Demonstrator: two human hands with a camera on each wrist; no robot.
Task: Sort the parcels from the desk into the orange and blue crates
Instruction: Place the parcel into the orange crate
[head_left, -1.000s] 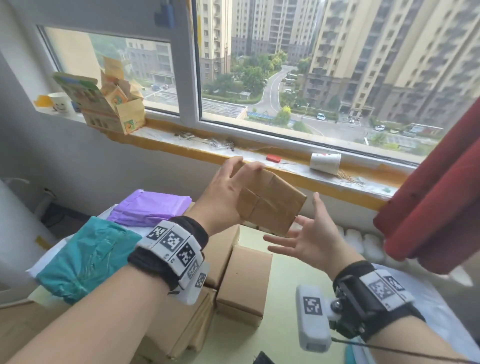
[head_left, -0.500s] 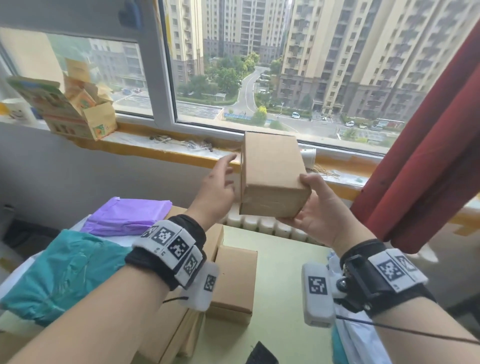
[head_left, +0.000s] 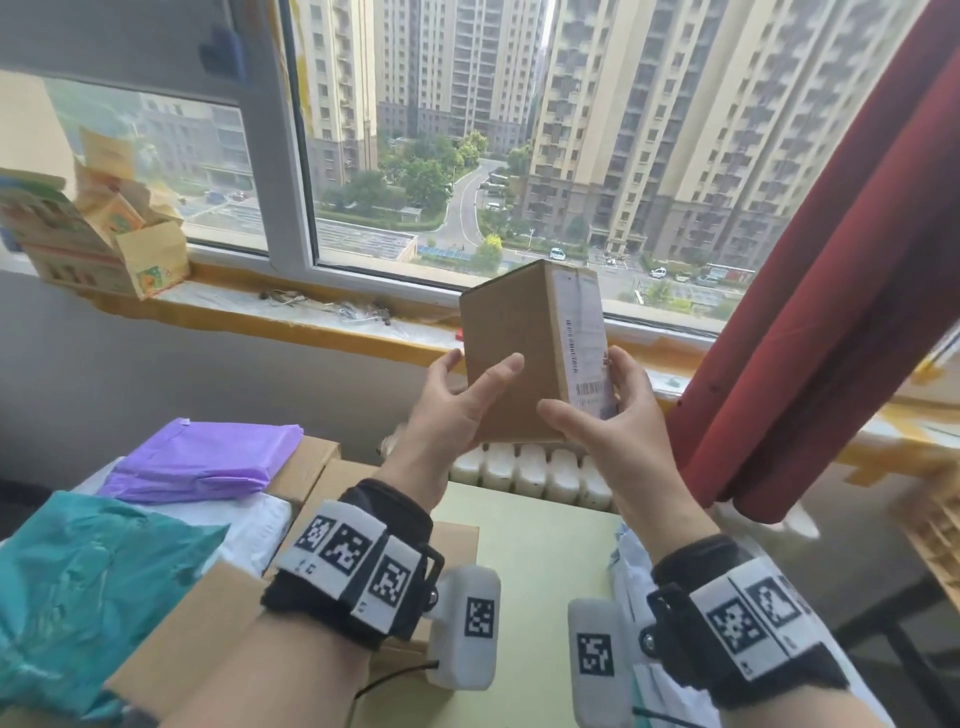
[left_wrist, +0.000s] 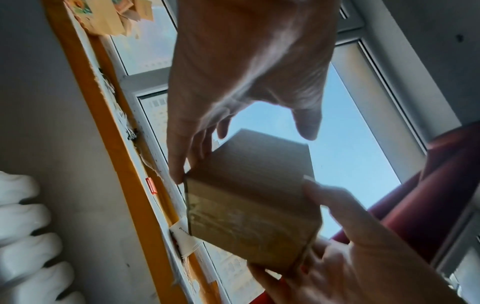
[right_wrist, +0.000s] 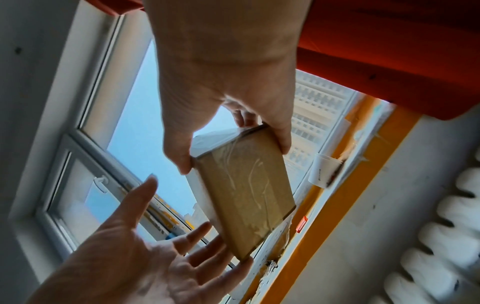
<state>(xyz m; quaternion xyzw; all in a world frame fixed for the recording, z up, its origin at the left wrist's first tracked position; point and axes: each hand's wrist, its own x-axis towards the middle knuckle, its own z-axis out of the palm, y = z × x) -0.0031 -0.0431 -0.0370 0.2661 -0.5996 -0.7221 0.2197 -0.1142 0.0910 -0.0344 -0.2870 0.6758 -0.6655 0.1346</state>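
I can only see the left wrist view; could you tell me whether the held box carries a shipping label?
Observer: Yes, the head view shows a white label with a barcode on the right face of the cardboard box.
Operator: Which hand is beside it?
Observer: The right hand; its fingers rest along the label.
Operator: Anything left on the desk?
Observer: A purple bag, a teal bag and more boxes.
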